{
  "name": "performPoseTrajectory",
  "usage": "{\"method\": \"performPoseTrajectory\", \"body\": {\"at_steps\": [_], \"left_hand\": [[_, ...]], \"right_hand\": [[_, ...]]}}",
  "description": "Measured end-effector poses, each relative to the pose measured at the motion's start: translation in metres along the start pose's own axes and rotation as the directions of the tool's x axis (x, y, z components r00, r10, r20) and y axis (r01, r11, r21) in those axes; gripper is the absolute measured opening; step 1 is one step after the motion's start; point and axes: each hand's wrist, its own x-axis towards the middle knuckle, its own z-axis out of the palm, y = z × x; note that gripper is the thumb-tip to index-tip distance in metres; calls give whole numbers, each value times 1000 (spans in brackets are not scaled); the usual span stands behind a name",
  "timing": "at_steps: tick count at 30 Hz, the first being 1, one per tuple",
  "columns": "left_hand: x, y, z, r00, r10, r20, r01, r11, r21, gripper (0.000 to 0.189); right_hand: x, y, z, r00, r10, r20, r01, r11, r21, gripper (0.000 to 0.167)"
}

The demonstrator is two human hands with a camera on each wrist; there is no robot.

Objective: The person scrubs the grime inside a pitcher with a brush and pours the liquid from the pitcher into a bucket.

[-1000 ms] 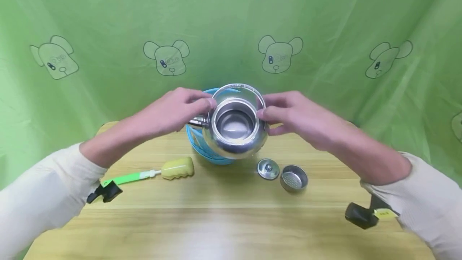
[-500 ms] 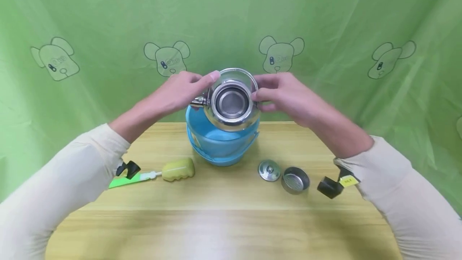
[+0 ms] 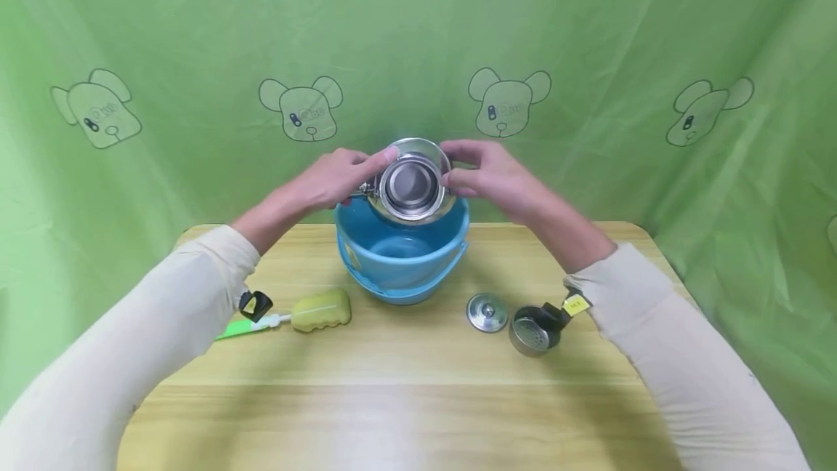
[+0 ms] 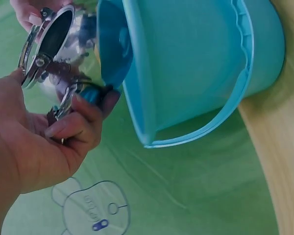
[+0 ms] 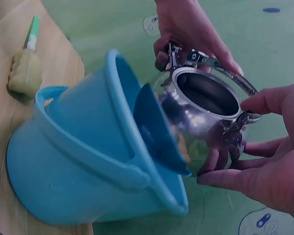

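Observation:
A shiny steel kettle (image 3: 412, 186), its lid off and its hoop handle raised, is held in the air over the back of a blue bucket (image 3: 402, 271). The kettle tilts so that its round mouth faces me. My left hand (image 3: 330, 179) has its fingers curled round the spout, the thumb lying by the handle. On the other side my right hand (image 3: 490, 176) grips the kettle, with the thumb near the handle joint (image 5: 242, 120) and fingers against the body. In the right wrist view, the kettle's flat base (image 5: 154, 132) looks blue and faces the bucket's mouth.
On the wooden table (image 3: 392, 413), a round metal lid (image 3: 487, 312) lies beside a small perforated strainer cup (image 3: 531, 333), partly hidden by the right wrist's camera. To the left lies a yellow sponge brush (image 3: 320, 310) with a green handle. A green curtain (image 3: 405, 35) hangs behind.
Both hands lifted the kettle away from me, uncovering more of the bucket, then brought it slightly down and left. Its mouth now looks smaller. The things on the table stay put.

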Motion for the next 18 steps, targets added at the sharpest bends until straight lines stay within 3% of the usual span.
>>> {"method": "performPoseTrajectory", "body": {"at_steps": [9, 18], "left_hand": [[7, -8, 16, 994, 20, -109, -22, 1000, -15, 83], [8, -8, 29, 975, 4, -220, 12, 997, 74, 97]], "right_hand": [[10, 20, -8, 998, 50, 40, -49, 998, -32, 78], [15, 25, -9, 987, 115, 109, -117, 993, 10, 82]]}}
